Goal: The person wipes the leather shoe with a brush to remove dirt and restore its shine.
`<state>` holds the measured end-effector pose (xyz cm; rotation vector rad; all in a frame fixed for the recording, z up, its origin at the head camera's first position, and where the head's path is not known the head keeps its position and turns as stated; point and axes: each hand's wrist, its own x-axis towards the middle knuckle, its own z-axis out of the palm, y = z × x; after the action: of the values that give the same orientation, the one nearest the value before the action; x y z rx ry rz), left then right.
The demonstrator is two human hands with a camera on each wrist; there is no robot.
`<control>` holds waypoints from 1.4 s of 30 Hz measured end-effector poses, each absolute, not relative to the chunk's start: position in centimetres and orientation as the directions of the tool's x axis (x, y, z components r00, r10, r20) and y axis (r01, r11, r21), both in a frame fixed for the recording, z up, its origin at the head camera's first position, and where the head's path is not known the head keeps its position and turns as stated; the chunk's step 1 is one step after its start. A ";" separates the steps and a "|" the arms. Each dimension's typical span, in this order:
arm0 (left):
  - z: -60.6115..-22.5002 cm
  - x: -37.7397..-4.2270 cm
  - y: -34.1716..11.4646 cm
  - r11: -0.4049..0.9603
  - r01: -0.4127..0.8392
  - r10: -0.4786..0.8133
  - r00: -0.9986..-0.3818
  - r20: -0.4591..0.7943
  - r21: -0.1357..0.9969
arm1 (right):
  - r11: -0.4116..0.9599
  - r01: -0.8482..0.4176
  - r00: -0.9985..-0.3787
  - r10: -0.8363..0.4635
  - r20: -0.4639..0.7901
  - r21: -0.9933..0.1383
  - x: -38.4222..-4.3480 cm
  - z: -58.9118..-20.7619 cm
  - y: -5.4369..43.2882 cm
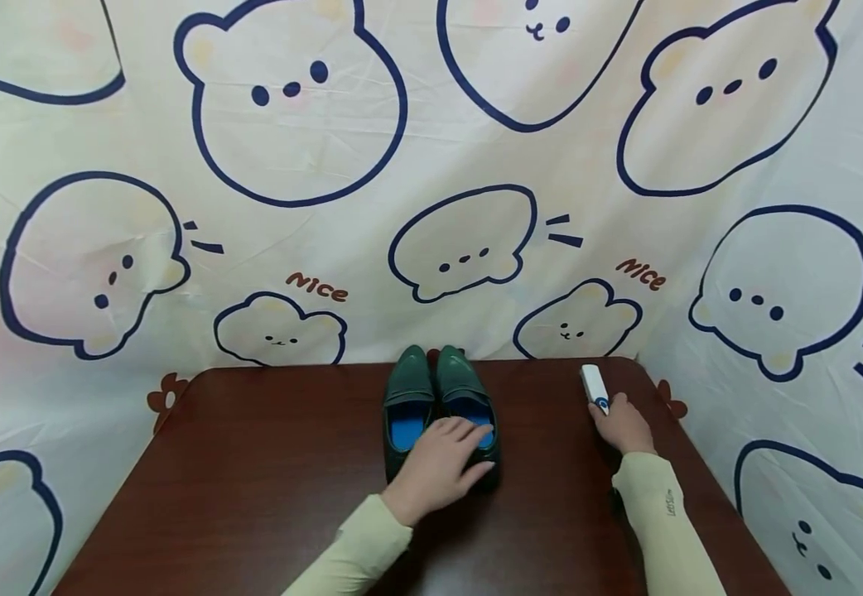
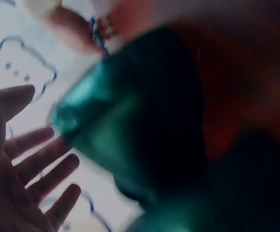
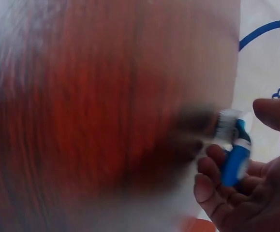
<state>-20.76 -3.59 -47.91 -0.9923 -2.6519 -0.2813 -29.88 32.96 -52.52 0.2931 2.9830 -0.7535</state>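
A pair of dark green loafers (image 1: 407, 385) with blue insoles stands side by side at the table's far edge, toes toward the wall. Over their heel openings hangs my left hand (image 1: 437, 463), fingers loosely spread. In the left wrist view, that hand (image 2: 31, 159) is beside a blurred green shoe (image 2: 110, 121); contact cannot be told. To the right, my right hand (image 1: 625, 424) holds a white-and-blue brush (image 1: 594, 385) by its near end. In the right wrist view, the brush's blue handle (image 3: 235, 162) lies against curled fingers, with the thumb apart and pale bristles pointing away.
Beneath is a dark reddish-brown table (image 1: 253, 463) with rounded far corners. A pale cloth (image 1: 349, 157) printed with cartoon bear outlines hangs behind it and along both sides. The table's right edge runs close beside my right hand.
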 end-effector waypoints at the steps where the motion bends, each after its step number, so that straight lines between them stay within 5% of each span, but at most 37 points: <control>1: -48.3 -20.8 -2.8 0.752 0.657 0.605 -0.725 0.329 0.063 | 0.857 0.202 -0.979 0.171 -0.108 -0.474 -30.0 -52.7 33.0; 13: -50.9 -20.3 1.8 0.883 0.470 0.410 -0.763 0.499 -0.007 | 0.804 0.225 -0.971 0.139 -0.194 -0.551 -30.2 -53.3 33.3; 23: -51.8 -20.6 1.8 0.880 0.472 0.426 -0.725 0.542 -0.059 | 0.797 0.254 -0.964 0.162 -0.211 -0.548 -29.7 -54.1 34.0; 35: -51.3 -23.6 0.3 0.549 0.808 0.665 -0.577 0.474 0.212 | 0.819 0.187 -0.979 0.111 -0.170 -0.542 -28.0 -53.4 36.0; 39: -51.8 -23.6 -0.3 0.588 0.762 0.622 -0.640 0.451 0.270 | 0.814 0.178 -0.980 0.096 -0.175 -0.553 -27.7 -53.4 36.7; 42: -52.3 -23.3 -0.4 0.608 0.661 0.516 -0.750 0.413 0.440 | 0.811 0.174 -0.980 0.087 -0.180 -0.558 -27.7 -53.4 36.8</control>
<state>-23.33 -0.36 -52.33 -0.9663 -2.5908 -0.8560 -27.66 36.80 -53.43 0.2067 2.8498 -0.8993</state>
